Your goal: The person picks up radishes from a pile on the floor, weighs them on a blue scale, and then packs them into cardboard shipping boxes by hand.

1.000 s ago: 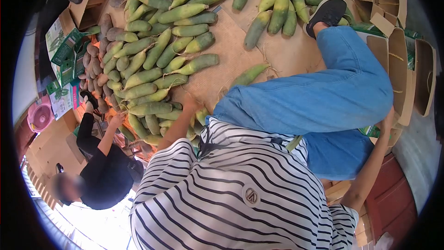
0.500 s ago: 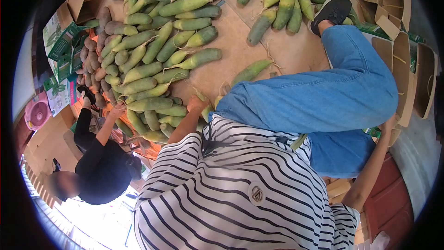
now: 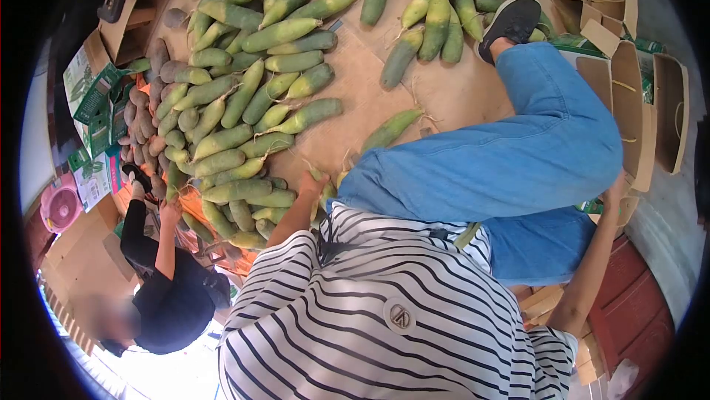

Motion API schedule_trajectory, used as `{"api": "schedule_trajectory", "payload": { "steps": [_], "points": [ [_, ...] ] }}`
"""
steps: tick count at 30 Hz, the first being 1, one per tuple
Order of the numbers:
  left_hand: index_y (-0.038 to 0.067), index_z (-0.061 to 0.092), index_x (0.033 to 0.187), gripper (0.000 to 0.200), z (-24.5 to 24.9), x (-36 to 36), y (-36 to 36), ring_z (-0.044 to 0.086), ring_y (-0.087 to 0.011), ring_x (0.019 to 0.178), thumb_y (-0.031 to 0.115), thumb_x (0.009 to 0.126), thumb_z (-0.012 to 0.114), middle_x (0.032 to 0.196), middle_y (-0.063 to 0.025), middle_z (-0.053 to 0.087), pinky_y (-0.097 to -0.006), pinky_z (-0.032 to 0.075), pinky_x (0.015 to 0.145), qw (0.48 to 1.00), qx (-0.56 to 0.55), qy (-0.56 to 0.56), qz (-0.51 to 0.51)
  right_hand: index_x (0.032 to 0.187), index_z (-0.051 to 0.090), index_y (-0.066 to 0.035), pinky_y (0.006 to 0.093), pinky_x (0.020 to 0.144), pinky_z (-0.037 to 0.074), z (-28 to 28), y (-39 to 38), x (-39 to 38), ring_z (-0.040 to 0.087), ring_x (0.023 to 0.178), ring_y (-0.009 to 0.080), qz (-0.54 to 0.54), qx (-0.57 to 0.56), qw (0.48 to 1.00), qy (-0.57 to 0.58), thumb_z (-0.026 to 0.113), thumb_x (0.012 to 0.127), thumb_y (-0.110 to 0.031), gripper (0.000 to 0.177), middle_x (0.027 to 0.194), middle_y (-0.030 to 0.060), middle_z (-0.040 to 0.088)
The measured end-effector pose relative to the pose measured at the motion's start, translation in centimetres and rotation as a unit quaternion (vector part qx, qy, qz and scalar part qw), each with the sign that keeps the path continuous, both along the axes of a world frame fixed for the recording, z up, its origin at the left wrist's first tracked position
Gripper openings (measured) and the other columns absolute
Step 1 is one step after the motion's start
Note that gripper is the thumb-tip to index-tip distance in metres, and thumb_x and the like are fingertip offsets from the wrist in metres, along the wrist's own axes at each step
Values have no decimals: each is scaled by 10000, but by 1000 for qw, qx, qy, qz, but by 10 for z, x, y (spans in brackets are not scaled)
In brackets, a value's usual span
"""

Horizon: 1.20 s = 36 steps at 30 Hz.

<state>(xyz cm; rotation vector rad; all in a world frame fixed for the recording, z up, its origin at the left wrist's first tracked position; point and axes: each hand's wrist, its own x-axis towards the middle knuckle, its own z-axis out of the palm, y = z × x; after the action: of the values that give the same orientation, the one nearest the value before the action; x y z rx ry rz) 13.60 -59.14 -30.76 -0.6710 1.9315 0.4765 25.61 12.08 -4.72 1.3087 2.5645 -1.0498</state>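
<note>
My left hand (image 3: 312,184) is closed around the tip end of a green radish (image 3: 316,172) at the near edge of a big pile of green radishes (image 3: 229,141). Its fingers are partly hidden by the hand's own back. My right hand (image 3: 615,190) is down beside my bent knee, close to an open carton (image 3: 629,211); its fingers are mostly hidden. A lone green radish (image 3: 392,129) lies just past my thigh. More radishes (image 3: 436,22) are grouped near my shoe (image 3: 512,26).
At left, a co-worker in black (image 3: 174,304) holds a green radish (image 3: 174,182). Brownish roots (image 3: 140,119) lie beyond the pile. Green printed cartons (image 3: 96,111) and a pink fan (image 3: 61,204) stand at far left; open cartons (image 3: 629,96) line the right.
The co-worker's hand has drawn back from the pile edge and now holds a radish upright. My left hand stays at the same radish. The whole view has shifted slightly.
</note>
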Motion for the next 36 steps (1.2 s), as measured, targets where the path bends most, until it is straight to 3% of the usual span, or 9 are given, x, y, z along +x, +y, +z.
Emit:
{"api": "schedule_trajectory", "payload": {
  "steps": [3, 9, 11, 16, 21, 23, 27, 30, 36],
  "points": [
    [-34, 431, 1132, 611, 14, -8, 23, 621, -238, 589, 319, 735, 732, 877, -182, 601, -344, 470, 432, 995, 14, 33, -90, 1181, 545, -8, 269, 886, 407, 0, -1, -1, 536, 985, 138, -14, -62, 997, 43, 407, 943, -194, 332, 1103, 57, 594],
    [11, 433, 1190, 655, 27, -55, 39, 625, -341, 834, 379, 731, 719, 1010, -230, 598, -404, 505, 698, 966, 124, 129, -184, 1170, 538, -7, 259, 854, 428, -8, 1, -2, 544, 960, 130, -16, -65, 995, 70, 456, 907, -48, 279, 1077, 52, 600],
    [32, 434, 1211, 655, 34, -92, 67, 580, -374, 959, 407, 740, 692, 1069, -239, 584, -422, 454, 828, 892, 192, 288, -291, 1182, 522, 3, 263, 859, 428, 5, -14, -17, 545, 967, 136, -12, -31, 999, 34, 456, 892, -5, 298, 1082, 61, 600],
    [55, 458, 1201, 564, 110, -202, 200, 589, -352, 945, 366, 777, 664, 1050, -213, 591, -404, 463, 808, 852, 244, 353, -301, 1202, 492, 24, 273, 879, 422, -19, 17, 9, 547, 992, 152, -49, -111, 990, 71, 444, 893, 2, 314, 1101, 82, 595],
    [25, 485, 1146, 411, 187, -252, 251, 599, -294, 845, 229, 822, 635, 995, -186, 598, -342, 466, 733, 740, 447, 503, 11, 1198, 489, 29, 273, 876, 424, -24, 24, 15, 549, 983, 151, -24, -29, 998, 58, 440, 906, -13, 299, 1086, 84, 596],
    [13, 512, 1092, 355, 141, -243, 209, 599, -302, 815, 227, 831, 625, 987, -192, 594, -358, 468, 712, 768, 345, 524, -129, 1200, 490, 23, 270, 879, 422, -13, 13, 2, 548, 985, 149, -61, -115, 989, 74, 439, 910, -16, 298, 1092, 83, 594],
    [10, 539, 1061, 397, 30, -137, 72, 541, -390, 979, 265, 771, 634, 1038, -243, 576, -431, 436, 830, 863, 202, 264, -380, 1248, 487, 6, 296, 919, 391, -15, 19, 7, 506, 1082, 182, -22, -159, 985, 55, 363, 959, -273, 421, 1218, 126, 537],
    [9, 536, 1118, 506, 42, -49, 16, 559, -343, 1004, 321, 739, 659, 1060, -187, 597, -446, 415, 876, 853, 55, -15, -519, 1193, 510, -3, 256, 861, 426, 0, -4, -11, 547, 976, 137, -43, -62, 997, 31, 449, 893, 5, 306, 1087, 58, 601],
    [116, 571, 1115, 484, 35, 36, -23, 533, -257, 1086, 350, 710, 694, 1142, -84, 565, -469, 405, 848, 774, -65, -13, -630, 1198, 531, -41, 256, 867, 421, -5, 2, -4, 539, 998, 132, -20, -60, 997, 46, 485, 867, 6, 337, 1109, 47, 603]
  ]
}}
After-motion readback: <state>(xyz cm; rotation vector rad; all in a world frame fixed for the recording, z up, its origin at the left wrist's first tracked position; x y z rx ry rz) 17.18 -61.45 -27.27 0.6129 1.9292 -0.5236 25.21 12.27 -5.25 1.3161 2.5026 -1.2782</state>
